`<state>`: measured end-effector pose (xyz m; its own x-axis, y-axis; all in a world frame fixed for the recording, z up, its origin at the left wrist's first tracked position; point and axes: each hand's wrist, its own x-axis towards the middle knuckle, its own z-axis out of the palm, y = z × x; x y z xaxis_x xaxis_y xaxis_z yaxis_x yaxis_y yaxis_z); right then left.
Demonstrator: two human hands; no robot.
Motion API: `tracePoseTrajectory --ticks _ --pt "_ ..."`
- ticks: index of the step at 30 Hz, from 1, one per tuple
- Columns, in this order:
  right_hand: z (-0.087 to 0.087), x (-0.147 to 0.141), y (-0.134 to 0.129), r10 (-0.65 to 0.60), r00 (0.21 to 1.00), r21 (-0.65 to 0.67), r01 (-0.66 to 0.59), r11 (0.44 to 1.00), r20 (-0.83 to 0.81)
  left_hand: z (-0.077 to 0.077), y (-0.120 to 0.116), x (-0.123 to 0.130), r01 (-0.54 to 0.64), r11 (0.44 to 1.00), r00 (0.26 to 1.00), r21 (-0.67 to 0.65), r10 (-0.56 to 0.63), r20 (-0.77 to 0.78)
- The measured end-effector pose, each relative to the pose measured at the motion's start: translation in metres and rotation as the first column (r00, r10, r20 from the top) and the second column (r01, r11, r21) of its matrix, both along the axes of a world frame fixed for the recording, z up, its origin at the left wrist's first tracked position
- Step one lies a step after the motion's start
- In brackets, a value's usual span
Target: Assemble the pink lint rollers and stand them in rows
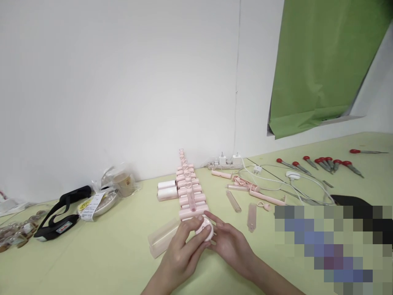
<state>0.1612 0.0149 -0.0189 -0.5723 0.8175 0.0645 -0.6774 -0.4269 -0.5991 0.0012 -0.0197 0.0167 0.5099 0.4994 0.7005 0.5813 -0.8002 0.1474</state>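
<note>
My left hand grips a small round white-and-pink piece, its thumb and fingers around it; how deep the piece is cannot be seen. Close on its right is my right hand, index finger stretched out and the other fingers apart near the piece's edge. Just beyond both hands runs a row of pink roller tubes with heart-shaped loops, leading toward the wall. A clear plastic sleeve lies left of my left hand. To the right of my right hand lies a flat pink part.
White rolls lie left of the row. Pink handles, a clear tube and white cables spread out on the right, before a power strip. Red-topped tools lie farther right. A black strap and bagged items sit left.
</note>
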Motion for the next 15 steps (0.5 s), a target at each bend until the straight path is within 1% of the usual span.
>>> tracePoseTrajectory --ticks 2,3,5,7,8,9,10,11,12,13,14,15 --pt "-0.003 0.0 0.0 -0.062 0.995 0.137 0.05 0.989 0.083 0.004 -0.002 0.002 0.038 0.996 0.999 -0.083 -0.036 0.026" --pt "-0.004 -0.001 0.0 -0.093 0.985 0.213 0.06 0.975 0.146 0.005 -0.003 0.002 0.066 0.989 0.997 -0.136 -0.059 0.053" --pt "-0.005 0.0 0.003 -0.165 0.95 0.344 0.068 0.937 0.264 0.008 -0.005 0.003 0.129 0.954 0.988 -0.272 -0.098 0.122" --pt "-0.003 0.003 0.005 -0.238 0.911 0.435 0.073 0.897 0.337 0.01 -0.005 0.005 0.195 0.88 0.966 -0.432 -0.096 0.241" --pt "0.0 0.005 0.006 -0.288 0.888 0.488 0.084 0.869 0.359 0.01 -0.005 0.007 0.228 0.836 0.936 -0.499 -0.047 0.349" --pt "0.003 0.006 0.006 -0.351 0.855 0.554 0.092 0.827 0.382 0.009 -0.004 0.009 0.272 0.784 0.872 -0.558 0.044 0.487" --pt "0.008 0.008 0.005 -0.42 0.808 0.631 0.079 0.771 0.412 0.009 -0.002 0.012 0.329 0.722 0.765 -0.609 0.174 0.62" --pt "0.012 0.01 0.003 -0.488 0.752 0.715 0.032 0.698 0.443 0.008 -0.001 0.015 0.403 0.644 0.633 -0.651 0.318 0.706" --pt "0.016 0.011 0.001 -0.549 0.692 0.785 -0.041 0.618 0.468 0.006 0.001 0.019 0.49 0.545 0.515 -0.68 0.448 0.73" --pt "0.019 0.012 -0.002 -0.589 0.644 0.83 -0.136 0.54 0.489 0.004 0.002 0.023 0.577 0.424 0.447 -0.698 0.551 0.705" --pt "0.022 0.012 -0.005 -0.609 0.609 0.849 -0.235 0.474 0.508 0.002 0.003 0.027 0.645 0.29 0.437 -0.707 0.62 0.652" --pt "0.023 0.013 -0.006 -0.618 0.586 0.85 -0.321 0.417 0.524 -0.001 0.004 0.031 0.684 0.179 0.453 -0.708 0.656 0.604"
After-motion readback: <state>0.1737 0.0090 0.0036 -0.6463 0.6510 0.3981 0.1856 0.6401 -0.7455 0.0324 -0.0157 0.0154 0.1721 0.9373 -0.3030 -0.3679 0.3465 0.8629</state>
